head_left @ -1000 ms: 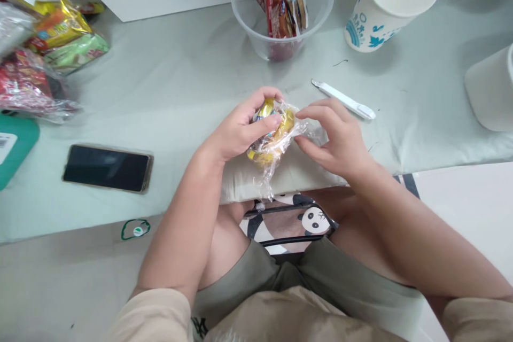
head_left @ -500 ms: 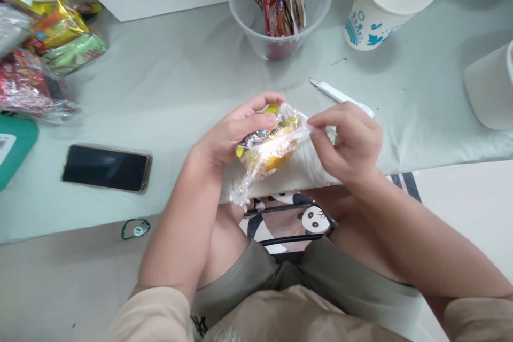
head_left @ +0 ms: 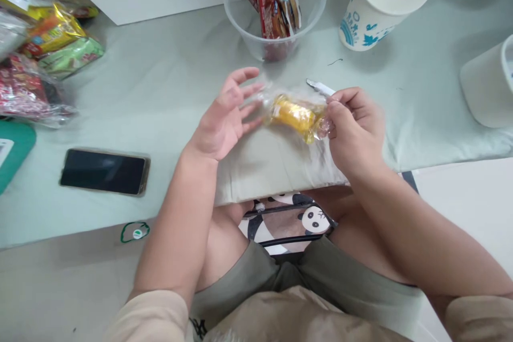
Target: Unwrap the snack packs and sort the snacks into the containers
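My right hand (head_left: 355, 128) pinches one end of a clear plastic bag (head_left: 266, 93) with yellow-wrapped snacks (head_left: 294, 115) inside. The bag hangs in the air over the table's front edge and is smeared by motion. To its left, my left hand (head_left: 230, 112) has its fingers spread; their tips are close to the bag, and I cannot tell whether they touch it. Just behind the bag a white utility knife (head_left: 319, 86) lies on the table, its rear part hidden by my right hand.
A clear plastic tub (head_left: 256, 45) with red-wrapped snacks stands at the back. White paper cups (head_left: 371, 18) with blue prints are to the right, beside a white container (head_left: 483, 85). At left lie a phone (head_left: 103, 172), bagged snacks (head_left: 28, 85) and a green object (head_left: 14, 152).
My left hand has let go of the bag and spread its fingers. The bag has turned and swung up, now held by my right hand alone.
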A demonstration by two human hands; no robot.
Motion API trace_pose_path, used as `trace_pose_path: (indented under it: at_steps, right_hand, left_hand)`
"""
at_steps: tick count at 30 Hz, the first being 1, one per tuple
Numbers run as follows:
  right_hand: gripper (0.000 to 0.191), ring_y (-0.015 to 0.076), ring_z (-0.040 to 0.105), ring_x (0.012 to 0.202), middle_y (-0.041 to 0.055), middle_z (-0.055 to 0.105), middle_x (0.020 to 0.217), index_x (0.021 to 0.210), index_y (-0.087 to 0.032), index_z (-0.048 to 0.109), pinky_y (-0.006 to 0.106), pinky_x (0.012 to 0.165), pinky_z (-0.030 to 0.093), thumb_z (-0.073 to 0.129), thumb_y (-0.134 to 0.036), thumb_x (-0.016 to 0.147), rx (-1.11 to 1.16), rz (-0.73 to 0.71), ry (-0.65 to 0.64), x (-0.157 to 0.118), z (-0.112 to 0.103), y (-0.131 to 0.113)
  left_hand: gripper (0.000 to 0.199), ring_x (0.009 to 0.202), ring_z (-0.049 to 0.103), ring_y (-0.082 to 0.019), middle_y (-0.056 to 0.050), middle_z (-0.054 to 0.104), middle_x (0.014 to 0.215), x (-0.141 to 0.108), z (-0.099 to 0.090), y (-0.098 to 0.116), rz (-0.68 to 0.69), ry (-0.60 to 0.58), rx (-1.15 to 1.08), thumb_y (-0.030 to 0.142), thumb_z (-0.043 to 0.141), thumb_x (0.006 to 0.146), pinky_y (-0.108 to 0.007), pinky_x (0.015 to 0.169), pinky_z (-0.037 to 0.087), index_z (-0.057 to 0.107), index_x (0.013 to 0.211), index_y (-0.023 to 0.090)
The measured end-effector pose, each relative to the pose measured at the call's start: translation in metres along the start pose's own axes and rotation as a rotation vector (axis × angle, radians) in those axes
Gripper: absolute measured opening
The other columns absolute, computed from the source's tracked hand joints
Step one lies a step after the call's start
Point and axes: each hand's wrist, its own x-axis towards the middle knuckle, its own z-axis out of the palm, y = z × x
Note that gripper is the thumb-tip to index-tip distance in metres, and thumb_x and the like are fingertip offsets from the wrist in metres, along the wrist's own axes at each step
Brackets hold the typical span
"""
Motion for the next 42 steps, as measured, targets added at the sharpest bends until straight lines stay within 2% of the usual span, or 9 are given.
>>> trace_pose_path:
  at_steps: [3,8,11,17,23,31,34,38,42]
  right_hand:
    - [0.009,0.0106,0.051,0.051,-0.0034,0.050,0.067,0.084,-0.025,0.054,0.028,0.050,0.043,0.058,-0.024,0.092,0.101,0.115,-0.039,0.004,-0.001,0.004]
    - [0.008,0.0125,0.050,0.050,-0.0034,0.049,0.063,0.084,-0.025,0.053,0.031,0.052,0.047,0.058,-0.027,0.089,0.055,0.205,-0.227,0.002,-0.002,0.001]
    - [0.008,0.0126,0.051,0.051,-0.0027,0.051,0.066,0.086,-0.026,0.052,0.032,0.053,0.048,0.057,-0.029,0.090,-0.012,0.213,-0.187,0.003,-0.004,0.002]
    - [0.008,0.0141,0.055,0.055,-0.0017,0.050,0.071,0.090,-0.027,0.050,0.033,0.055,0.050,0.053,-0.033,0.095,-0.062,0.187,-0.094,0.008,-0.005,0.008]
    - [0.008,0.0143,0.056,0.054,-0.0015,0.049,0.071,0.085,-0.027,0.049,0.034,0.056,0.048,0.054,-0.023,0.090,-0.058,0.296,0.026,0.009,-0.007,0.006]
    - [0.015,0.0173,0.052,0.058,0.0000,0.049,0.068,0.087,-0.027,0.050,0.035,0.055,0.044,0.048,-0.014,0.079,-0.345,0.138,-0.026,0.008,-0.014,0.008]
    - [0.027,0.0240,0.063,0.083,0.0072,0.061,0.095,0.097,-0.027,0.054,0.039,0.064,0.050,0.052,-0.015,0.073,-0.450,0.023,-0.087,0.005,-0.015,0.007]
    - [0.041,0.0267,0.065,0.098,0.0113,0.062,0.124,0.119,-0.027,0.051,0.043,0.075,0.055,0.056,-0.025,0.078,-0.422,-0.057,-0.233,-0.001,-0.010,0.001]
    - [0.037,0.0174,0.057,0.069,0.0070,0.068,0.105,0.117,-0.025,0.055,0.037,0.067,0.051,0.062,-0.034,0.083,-0.459,-0.033,-0.302,-0.001,-0.004,-0.004]
  left_hand:
    - [0.068,0.129,0.063,-0.027,-0.007,0.061,0.141,0.008,0.000,-0.012,0.193,0.156,0.251,0.071,0.079,0.071,-0.034,0.095,0.058,0.057,0.123,0.033]
    - [0.029,0.074,0.064,-0.014,-0.002,0.068,0.089,0.014,0.005,-0.024,0.180,0.306,0.498,0.039,0.081,0.080,-0.026,0.065,0.052,0.070,0.103,0.024]
    - [0.012,0.060,0.052,-0.011,0.001,0.060,0.070,0.012,0.003,-0.022,0.185,0.381,0.457,0.030,0.078,0.082,-0.024,0.056,0.044,0.070,0.081,0.021]
    - [0.027,0.049,0.040,-0.008,0.004,0.049,0.061,0.011,0.001,-0.013,0.141,0.511,0.198,0.036,0.086,0.076,-0.023,0.045,0.034,0.062,0.074,0.023]
    - [0.022,0.043,0.035,-0.006,0.006,0.043,0.057,0.013,-0.002,-0.002,0.067,0.816,-0.051,0.015,0.070,0.083,-0.023,0.040,0.024,0.055,0.069,0.021]
    - [0.026,0.043,0.033,-0.007,0.007,0.037,0.053,0.012,-0.019,-0.005,0.047,1.001,0.076,0.007,0.062,0.084,-0.026,0.044,0.023,0.051,0.065,0.021]
    - [0.024,0.056,0.048,-0.009,0.004,0.047,0.062,0.009,-0.030,-0.006,0.254,0.961,0.241,0.024,0.069,0.088,-0.028,0.055,0.036,0.055,0.070,0.021]
    - [0.051,0.094,0.066,-0.020,-0.004,0.069,0.096,0.004,-0.028,-0.005,0.433,0.545,0.451,0.069,0.079,0.073,-0.034,0.078,0.050,0.070,0.095,0.024]
    - [0.033,0.080,0.062,-0.017,-0.002,0.069,0.086,0.003,-0.010,-0.005,0.286,0.373,0.691,0.051,0.085,0.074,-0.030,0.068,0.048,0.070,0.083,0.023]
